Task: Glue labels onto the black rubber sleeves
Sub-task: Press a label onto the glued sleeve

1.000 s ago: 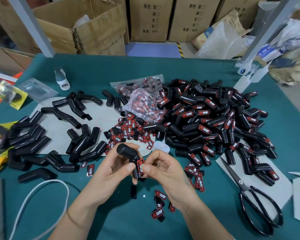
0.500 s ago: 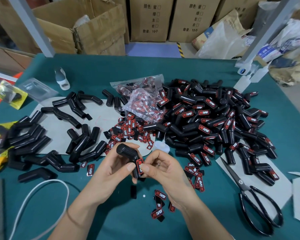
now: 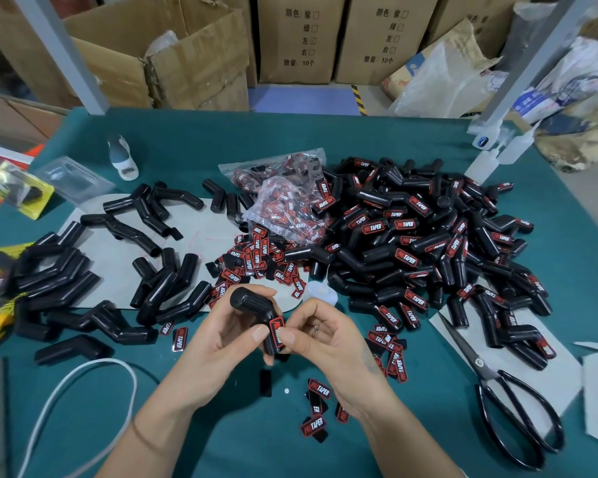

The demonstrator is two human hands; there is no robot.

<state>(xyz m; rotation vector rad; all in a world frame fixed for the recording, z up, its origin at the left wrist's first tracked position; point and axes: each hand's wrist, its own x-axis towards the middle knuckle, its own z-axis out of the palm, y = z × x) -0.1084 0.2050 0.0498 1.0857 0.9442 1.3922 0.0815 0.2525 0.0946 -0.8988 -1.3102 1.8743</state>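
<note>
Progress by the piles: big heap of labelled sleeves on the right half of the teal worktop, most showing a red-and-black label; smaller spread of bare sleeves on the left, over a grey mat. Judging from the two piles, well over half the batch looks done, several dozen bare ones left

Sleeve in hand: angled black rubber piece held above the near middle of the worktop. Left hand has its grip curled round the sleeve's bend and lower leg, thumb against the side. Right hand pinches at the label on the lower leg, thumb tip on its edge. Label sits on the sleeve; whether the glue has taken cannot be told. Step reads as seating or pressing the label

Stock: loose labels scattered beyond the hands, more near the right wrist, and a clear bag of labels behind. Small white bottle, possibly the glue, just beyond the right hand. Scissors lie at the right

Writing: labels read "PROTAPER", white and red on black. Cartons behind carry Chinese print, with checkboxes and "10个" readable
</note>
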